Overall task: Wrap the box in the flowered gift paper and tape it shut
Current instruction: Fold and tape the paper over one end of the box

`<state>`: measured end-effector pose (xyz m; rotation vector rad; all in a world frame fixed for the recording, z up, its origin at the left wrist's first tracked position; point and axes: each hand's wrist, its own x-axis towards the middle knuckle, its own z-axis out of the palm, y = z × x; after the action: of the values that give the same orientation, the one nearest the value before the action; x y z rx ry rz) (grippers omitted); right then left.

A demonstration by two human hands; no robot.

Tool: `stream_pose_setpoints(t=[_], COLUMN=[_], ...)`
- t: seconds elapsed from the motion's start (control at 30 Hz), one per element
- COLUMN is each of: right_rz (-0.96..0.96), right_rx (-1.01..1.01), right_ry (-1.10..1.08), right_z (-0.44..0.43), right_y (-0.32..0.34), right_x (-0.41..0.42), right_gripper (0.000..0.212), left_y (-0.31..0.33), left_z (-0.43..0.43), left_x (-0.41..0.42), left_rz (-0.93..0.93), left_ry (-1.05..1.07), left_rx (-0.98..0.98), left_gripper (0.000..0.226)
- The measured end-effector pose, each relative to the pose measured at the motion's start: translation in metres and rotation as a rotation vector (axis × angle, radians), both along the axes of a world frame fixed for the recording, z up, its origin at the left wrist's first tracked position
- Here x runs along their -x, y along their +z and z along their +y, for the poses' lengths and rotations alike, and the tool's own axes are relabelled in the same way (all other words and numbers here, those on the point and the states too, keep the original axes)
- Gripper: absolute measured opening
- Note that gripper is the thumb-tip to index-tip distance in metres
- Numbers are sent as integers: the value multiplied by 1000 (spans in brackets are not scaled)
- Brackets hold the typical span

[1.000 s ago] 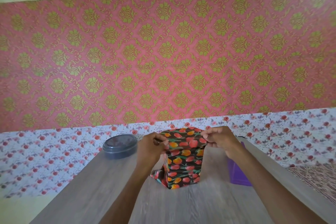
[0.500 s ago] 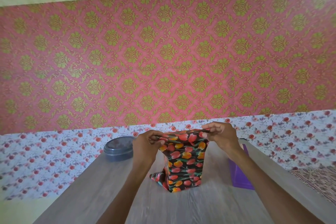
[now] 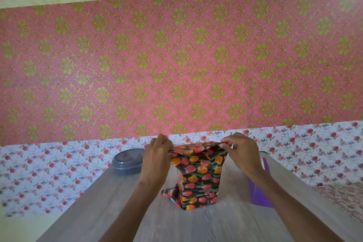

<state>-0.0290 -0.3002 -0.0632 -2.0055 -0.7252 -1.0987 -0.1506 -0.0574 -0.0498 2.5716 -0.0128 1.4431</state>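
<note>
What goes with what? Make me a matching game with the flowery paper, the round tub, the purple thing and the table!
Things:
1. gift paper
2. round tub
3. purple thing
4. table

Clues:
A. grey-blue, lid on, at the far left corner
B. pale wood grain, under everything
C. black with red and orange tulips, pinched by the left hand and right hand
D. partly hidden behind the right arm

Pairs: 1-C, 2-A, 3-D, 4-B

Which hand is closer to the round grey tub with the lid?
Left. The left hand pinches the flowered paper just beside the tub; the right hand pinches it on the far side.
</note>
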Motion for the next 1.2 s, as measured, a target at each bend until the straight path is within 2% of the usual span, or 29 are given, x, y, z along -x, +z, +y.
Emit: stream_pose_setpoints(t=[0.23,0.37,0.5,0.63,0.8,0.9,0.97,1.03,1.1,1.2], right_rz=[-294,-386,-453,-462,-414,-407,-411,-415,-427,-426], right_rx=[259,401,483,525,563,570,570,566,566,567], right_ry=[-110,-163,-173,-142,-125,-119,-114,-108,-99,-75], right_z=[-4,-3,-4,-5,-4,-4,-6,-8,-9,-12], right_y=[-3,-9,-10,-15,-22,-25,-26,-26,-26,-26], right_x=[-2,-5,-2,-4,-8,-10,-10,-9,-6,-3], right_gripper=[17,23,39,46,45,44,42,42,41,44], left_y=[1,-5,-17,-20,-10,-10,-14,-20,-22,-24], left_z=[0,0,2,0,-15,-27,-35,-41,-43,-42], left_x=[-3,-2,-3,-2,8,13,15,11,6,3], left_rz=[-5,13,94,210,417,402,460,506,472,375], left_ry=[78,156,201,162,226,32,-85,-114,-101,-87], left_rx=[-91,-213,-310,-373,-453,-460,-426,-344,-283,-313], left_gripper=[32,31,36,41,67,59,52,62,70,56])
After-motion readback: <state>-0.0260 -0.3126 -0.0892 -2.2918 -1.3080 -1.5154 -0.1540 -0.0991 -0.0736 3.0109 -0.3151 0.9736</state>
